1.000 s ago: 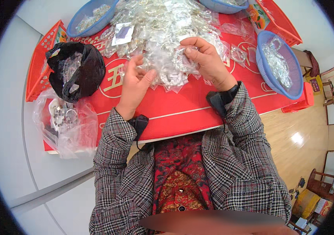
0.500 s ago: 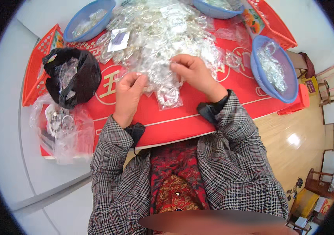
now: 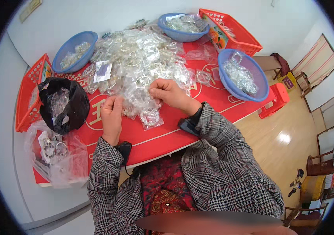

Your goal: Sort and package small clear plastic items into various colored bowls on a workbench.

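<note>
Both hands are over the near edge of a large pile of clear plastic bags (image 3: pixel 143 51), many with bracelets or bangles inside. My left hand (image 3: pixel 112 117) is closed in a pinch between thumb and fingers. My right hand (image 3: pixel 171 95) pinches too, a short way off and a little farther from me. A small clear plastic bag (image 3: pixel 135 98) seems to stretch between the two pinches; its edges blend into the pile behind. Just below my right hand, a bagged bracelet (image 3: pixel 150 118) lies on the red tablecloth (image 3: pixel 167 137).
A black plastic bag (image 3: pixel 81 107) and a clear bag of bracelets (image 3: pixel 71 162) stand at the left, beside a red basket (image 3: pixel 28 98). Blue bowls (image 3: pixel 88 49) (image 3: pixel 235 94) (image 3: pixel 184 37) and another red basket (image 3: pixel 249 47) ring the pile. A red stool (image 3: pixel 279 100) stands right of the table.
The view has shifted, so the table sits lower and farther left in the picture. My hands keep their pinches near the same part of the pile.
</note>
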`<state>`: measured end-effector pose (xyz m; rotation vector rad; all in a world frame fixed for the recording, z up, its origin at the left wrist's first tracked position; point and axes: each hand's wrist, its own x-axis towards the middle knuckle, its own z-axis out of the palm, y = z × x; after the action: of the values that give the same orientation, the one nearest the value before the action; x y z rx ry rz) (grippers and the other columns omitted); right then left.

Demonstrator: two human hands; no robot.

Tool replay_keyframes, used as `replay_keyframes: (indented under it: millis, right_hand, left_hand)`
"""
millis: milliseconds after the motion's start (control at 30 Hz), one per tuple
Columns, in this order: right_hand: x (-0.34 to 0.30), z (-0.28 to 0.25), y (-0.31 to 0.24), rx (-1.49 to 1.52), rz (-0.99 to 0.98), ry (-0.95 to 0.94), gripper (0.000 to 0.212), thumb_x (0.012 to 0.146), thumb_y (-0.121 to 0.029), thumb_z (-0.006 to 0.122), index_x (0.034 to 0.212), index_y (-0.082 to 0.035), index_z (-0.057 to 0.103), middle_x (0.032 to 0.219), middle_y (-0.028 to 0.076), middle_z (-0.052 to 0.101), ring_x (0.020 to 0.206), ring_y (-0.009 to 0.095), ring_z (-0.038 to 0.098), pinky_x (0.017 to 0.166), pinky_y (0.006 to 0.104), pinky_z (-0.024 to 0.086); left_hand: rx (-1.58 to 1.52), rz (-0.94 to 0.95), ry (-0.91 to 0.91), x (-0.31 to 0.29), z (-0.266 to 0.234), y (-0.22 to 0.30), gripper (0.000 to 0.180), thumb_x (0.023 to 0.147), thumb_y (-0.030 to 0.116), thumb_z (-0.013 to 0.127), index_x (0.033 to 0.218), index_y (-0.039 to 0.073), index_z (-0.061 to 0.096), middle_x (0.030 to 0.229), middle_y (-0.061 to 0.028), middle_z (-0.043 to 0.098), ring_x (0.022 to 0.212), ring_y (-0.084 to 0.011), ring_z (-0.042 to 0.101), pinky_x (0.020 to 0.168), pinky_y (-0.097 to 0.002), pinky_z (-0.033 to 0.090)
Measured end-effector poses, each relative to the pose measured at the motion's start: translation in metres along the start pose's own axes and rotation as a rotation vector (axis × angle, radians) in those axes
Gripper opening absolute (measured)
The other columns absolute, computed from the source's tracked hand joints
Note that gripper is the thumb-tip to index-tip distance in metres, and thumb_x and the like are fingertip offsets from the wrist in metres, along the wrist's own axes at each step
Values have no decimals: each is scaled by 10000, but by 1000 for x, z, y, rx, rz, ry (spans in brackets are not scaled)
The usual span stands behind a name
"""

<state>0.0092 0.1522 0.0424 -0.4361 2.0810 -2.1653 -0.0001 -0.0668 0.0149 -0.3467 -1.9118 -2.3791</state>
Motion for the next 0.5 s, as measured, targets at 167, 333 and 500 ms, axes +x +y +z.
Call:
replay_keyframes:
  millis: [167,333,500]
  right_hand:
    - [5,-65,-45,-159,-143,371,130,839,-162,539,777,-50,558,616,-6,524,522,65,487,461,197,376]
    - [27,-189,-122,29,-310,715,110,844,-133,517,825,-30,549,721,54,580,607,95,522,515,214,422]
    - [14,-156,-105,-206,-145,471,169,826,-128,555,944,-7,557,785,63,598,667,109,562,571,215,453]
  left_hand:
    - [-83,20,5,6,-7,-10,157,884,169,513,825,36,570,653,47,486,558,-11,387,487,-164,311]
    - [-31,3,-35,4,-2,-6,194,898,211,493,803,51,549,624,42,466,531,-28,393,480,-168,320]
    - [12,-13,-27,5,-7,-7,203,900,218,488,795,52,541,615,45,457,516,-23,385,462,-167,313]
